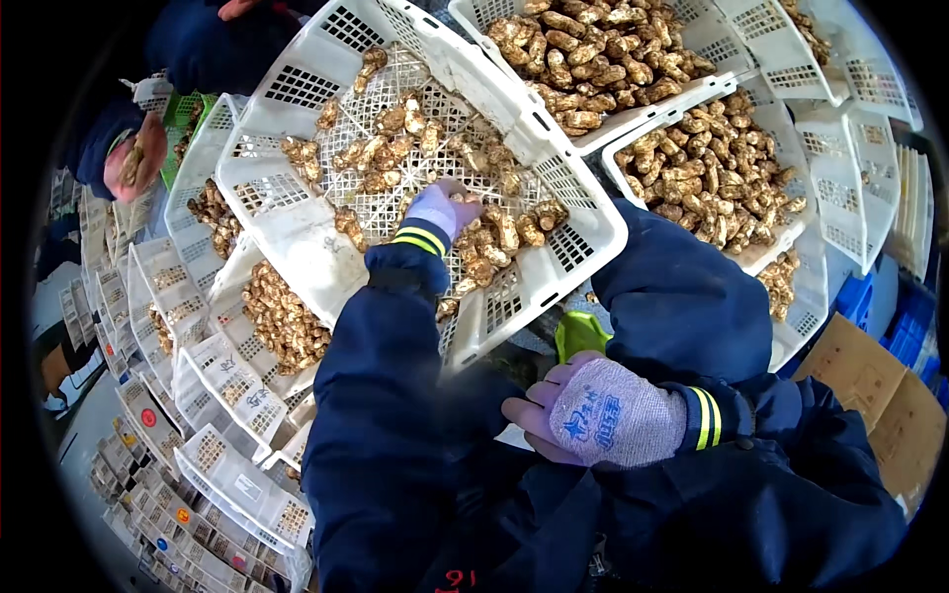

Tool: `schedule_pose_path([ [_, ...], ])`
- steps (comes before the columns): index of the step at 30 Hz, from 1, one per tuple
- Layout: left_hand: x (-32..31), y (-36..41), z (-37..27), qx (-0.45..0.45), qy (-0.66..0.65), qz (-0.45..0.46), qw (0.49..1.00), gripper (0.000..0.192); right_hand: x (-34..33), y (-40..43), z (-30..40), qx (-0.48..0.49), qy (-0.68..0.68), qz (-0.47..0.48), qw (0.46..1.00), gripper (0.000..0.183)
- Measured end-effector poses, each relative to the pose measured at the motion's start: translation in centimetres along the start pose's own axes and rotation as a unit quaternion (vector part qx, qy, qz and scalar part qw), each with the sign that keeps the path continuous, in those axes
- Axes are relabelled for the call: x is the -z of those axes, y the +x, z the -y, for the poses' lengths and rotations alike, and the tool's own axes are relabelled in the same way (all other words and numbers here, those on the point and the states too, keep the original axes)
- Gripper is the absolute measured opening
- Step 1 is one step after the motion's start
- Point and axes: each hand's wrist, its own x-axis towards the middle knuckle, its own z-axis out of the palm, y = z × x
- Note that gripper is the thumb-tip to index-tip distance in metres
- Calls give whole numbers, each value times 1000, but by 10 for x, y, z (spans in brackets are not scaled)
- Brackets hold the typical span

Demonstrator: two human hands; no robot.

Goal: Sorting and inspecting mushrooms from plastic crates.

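A white plastic crate (311, 256) with lattice sides stands tilted before me, with knobby brown tubers (385, 152) loosely spread over its mesh floor. My left hand (442, 207), in a lilac glove, reaches into it among the tubers. Its fingers are bent at the tubers, and whether one is between them is hidden. Over my lap lies my right hand (604, 411), palm down in a lilac glove with a printed back. Its fingers are somewhat apart and no object shows in them. A bright green item (580, 335) is just beyond it.
Fuller tuber crates (786, 222) stand at upper right, and another (285, 374) at left below the near crate. Stacked crates (245, 489) fill the lower left. Another person's gloved hand (136, 159) holds a tuber at upper left. A cardboard box (852, 370) lies at right.
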Motion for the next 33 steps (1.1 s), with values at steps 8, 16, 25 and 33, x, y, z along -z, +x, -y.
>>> schedule_pose_path([
  [8,13,-15,20,-65,59,-10,996,53,0,2,2,-7,21,-19,1000,36],
  [16,13,-30,19,-93,-119,-23,988,44,0,4,4,2,40,-43,998,35],
  [25,62,-138,13,-194,-448,-80,869,47,10,10,0,-27,176,20,984,26],
  [33,108,-252,87,-175,-421,-256,852,54,-1,22,4,-71,120,45,989,30],
])
